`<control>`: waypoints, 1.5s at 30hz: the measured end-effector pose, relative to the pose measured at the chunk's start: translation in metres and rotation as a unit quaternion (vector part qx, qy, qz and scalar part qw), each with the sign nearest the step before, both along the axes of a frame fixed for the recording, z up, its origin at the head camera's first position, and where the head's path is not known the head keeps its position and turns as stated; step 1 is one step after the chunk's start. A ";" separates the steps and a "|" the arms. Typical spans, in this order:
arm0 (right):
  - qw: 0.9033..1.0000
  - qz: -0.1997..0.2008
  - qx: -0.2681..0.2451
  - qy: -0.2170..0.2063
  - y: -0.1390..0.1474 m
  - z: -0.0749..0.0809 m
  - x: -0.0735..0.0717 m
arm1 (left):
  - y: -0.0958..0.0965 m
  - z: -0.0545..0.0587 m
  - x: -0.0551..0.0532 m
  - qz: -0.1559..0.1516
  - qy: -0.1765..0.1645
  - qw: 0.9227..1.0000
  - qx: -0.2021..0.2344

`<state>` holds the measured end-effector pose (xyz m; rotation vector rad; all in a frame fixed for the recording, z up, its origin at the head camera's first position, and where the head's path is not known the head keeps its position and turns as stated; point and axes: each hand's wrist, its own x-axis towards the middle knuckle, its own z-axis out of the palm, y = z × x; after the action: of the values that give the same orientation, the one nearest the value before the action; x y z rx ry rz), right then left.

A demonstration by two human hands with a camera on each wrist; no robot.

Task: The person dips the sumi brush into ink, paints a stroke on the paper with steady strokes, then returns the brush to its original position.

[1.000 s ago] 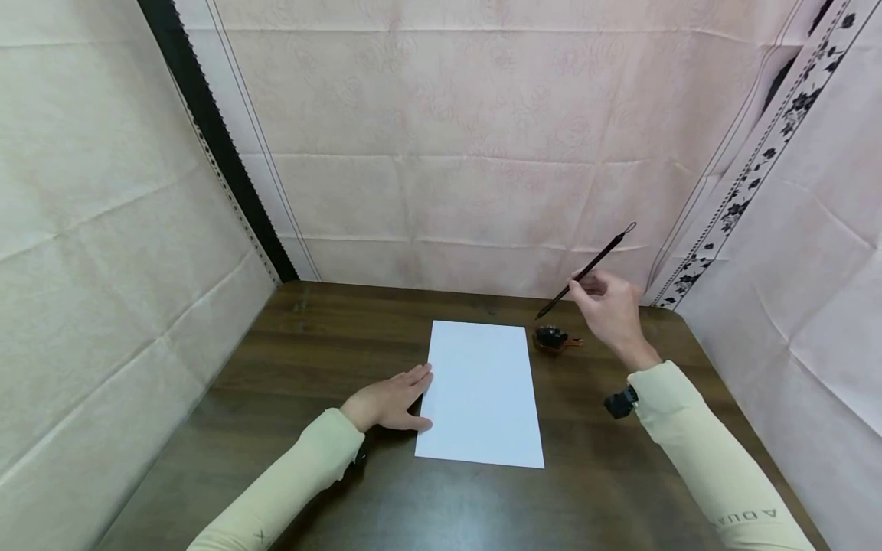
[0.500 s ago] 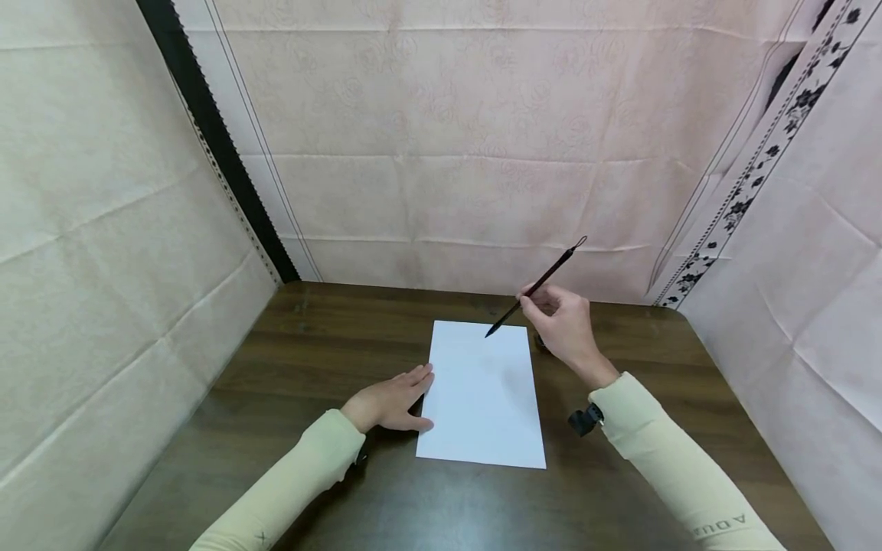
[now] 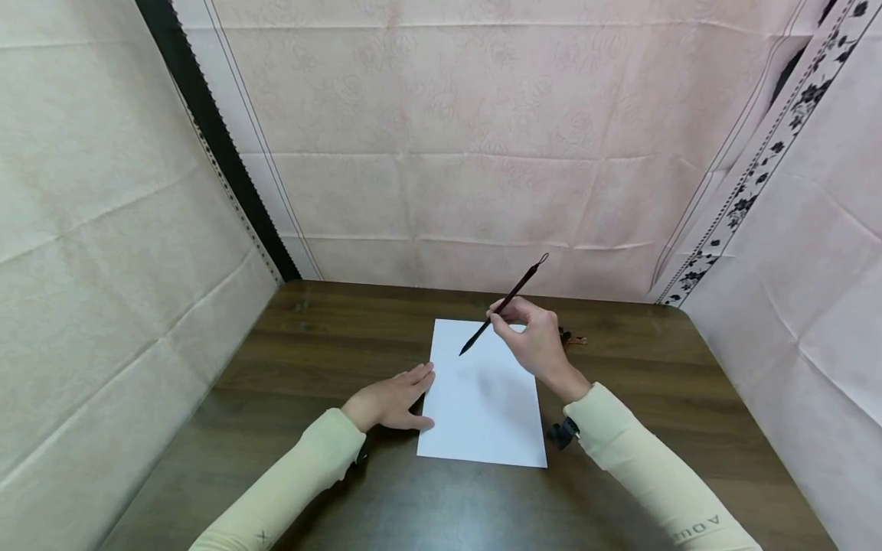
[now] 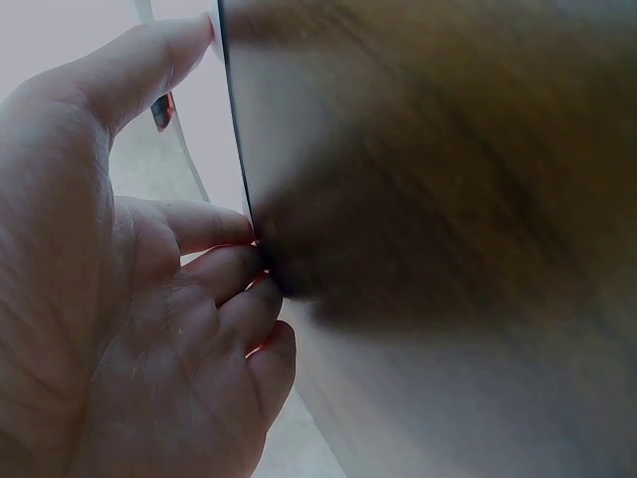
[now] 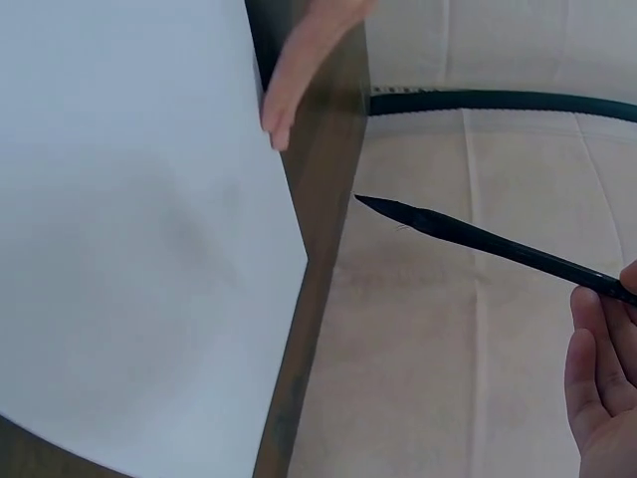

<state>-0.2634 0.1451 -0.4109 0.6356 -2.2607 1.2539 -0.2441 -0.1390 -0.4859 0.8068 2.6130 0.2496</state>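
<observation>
A blank white sheet of paper lies on the brown wooden table. My left hand rests along its left edge, fingertips and thumb on the paper; the left wrist view shows the palm with fingers extended at the sheet's edge. My right hand pinches a dark ink brush by the middle of its handle, slanted, loop end up. The pointed black brush tip overlaps the upper left of the paper in the head view. In the right wrist view, fingertips hold the handle.
Behind my right hand, a small dark object with a brown stem-like end sits on the table, mostly hidden. Pale cloth hangs at the back and both sides, closing in the table.
My right hand has carried the brush left from above the small dark object to over the paper's upper part, and lower. The left hand has stayed in place.
</observation>
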 end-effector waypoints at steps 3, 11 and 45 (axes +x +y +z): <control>1.000 0.009 0.004 -0.002 -0.004 -0.007 0.000 | 0.000 0.000 0.000 0.002 0.001 1.000 -0.002; 0.999 0.019 0.012 -0.023 -0.013 -0.022 0.005 | 0.001 -0.001 -0.002 0.007 0.000 1.000 -0.007; 0.999 0.002 0.036 -0.035 -0.027 -0.058 0.002 | 0.002 -0.001 -0.003 0.003 -0.002 1.000 -0.010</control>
<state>-0.2615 0.1180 -0.4686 0.6321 -2.3710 1.2194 -0.2476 -0.1370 -0.4866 0.7910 2.6102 0.2265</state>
